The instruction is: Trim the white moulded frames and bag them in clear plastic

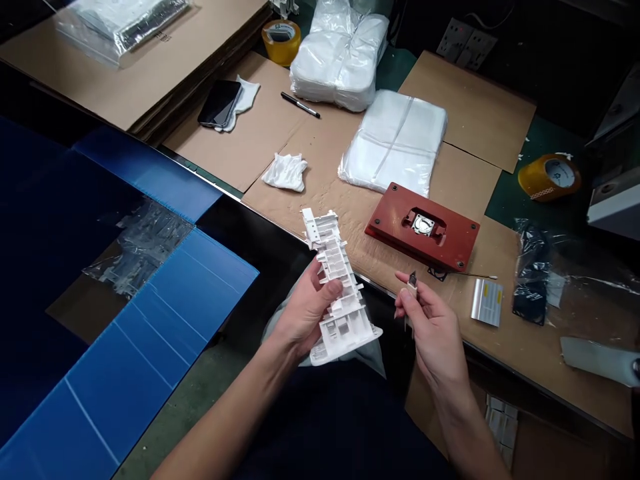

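My left hand (305,310) is wrapped around a long white moulded plastic part (337,280) with many ribs and pockets, holding it upright and tilted over my lap. My right hand (430,327) is closed on a small craft knife (411,285), its dark pointed blade sticking up from my fingers. The blade is a short way right of the part and does not touch it. Both hands hover just in front of the table edge.
A red-brown fixture plate (425,230) with a metal insert lies on the cardboard-covered table (320,167). Behind it are stacks of white plastic bags (395,140), two tape rolls (549,177), a pen (300,105) and a phone (219,103). A blue corrugated box (125,347) stands to my left.
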The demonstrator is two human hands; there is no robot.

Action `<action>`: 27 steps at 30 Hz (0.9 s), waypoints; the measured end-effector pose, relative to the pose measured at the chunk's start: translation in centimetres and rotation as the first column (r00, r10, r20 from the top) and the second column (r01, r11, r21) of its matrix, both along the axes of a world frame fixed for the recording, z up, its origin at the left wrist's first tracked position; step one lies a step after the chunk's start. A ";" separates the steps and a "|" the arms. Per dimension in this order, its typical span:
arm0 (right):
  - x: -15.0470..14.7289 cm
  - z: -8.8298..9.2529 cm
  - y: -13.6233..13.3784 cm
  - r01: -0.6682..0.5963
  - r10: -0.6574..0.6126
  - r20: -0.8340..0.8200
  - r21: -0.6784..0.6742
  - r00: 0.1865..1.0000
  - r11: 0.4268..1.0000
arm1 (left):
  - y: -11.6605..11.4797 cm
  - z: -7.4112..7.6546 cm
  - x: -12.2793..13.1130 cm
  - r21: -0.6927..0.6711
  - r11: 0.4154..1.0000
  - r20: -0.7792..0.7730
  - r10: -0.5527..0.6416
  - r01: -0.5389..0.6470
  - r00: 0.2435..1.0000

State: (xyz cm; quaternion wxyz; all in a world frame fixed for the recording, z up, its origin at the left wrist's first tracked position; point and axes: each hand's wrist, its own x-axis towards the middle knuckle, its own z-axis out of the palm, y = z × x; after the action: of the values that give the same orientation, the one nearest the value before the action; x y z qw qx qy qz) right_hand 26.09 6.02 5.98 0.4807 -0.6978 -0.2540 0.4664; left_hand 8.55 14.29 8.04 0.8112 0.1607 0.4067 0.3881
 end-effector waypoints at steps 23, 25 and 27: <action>-2.7 5.0 -2.4 -0.213 0.153 0.490 0.070 0.858 0.975 | -0.4 1.9 0.4 0.170 0.938 -0.085 0.321 -0.303 0.943; -3.0 5.4 -2.2 -0.258 0.176 0.532 0.084 0.828 0.962 | -0.6 2.1 0.4 0.209 0.927 -0.119 0.340 -0.311 0.933; -3.1 5.5 -2.1 -0.282 0.187 0.568 0.084 0.802 0.956 | -0.7 2.2 0.4 0.244 0.918 -0.142 0.354 -0.314 0.924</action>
State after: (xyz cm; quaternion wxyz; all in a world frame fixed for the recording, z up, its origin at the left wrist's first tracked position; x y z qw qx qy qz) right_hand 22.95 3.94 11.45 0.3806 -0.7237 -0.5043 0.2777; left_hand 8.94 13.57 10.28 0.6694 0.2108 0.4564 0.5469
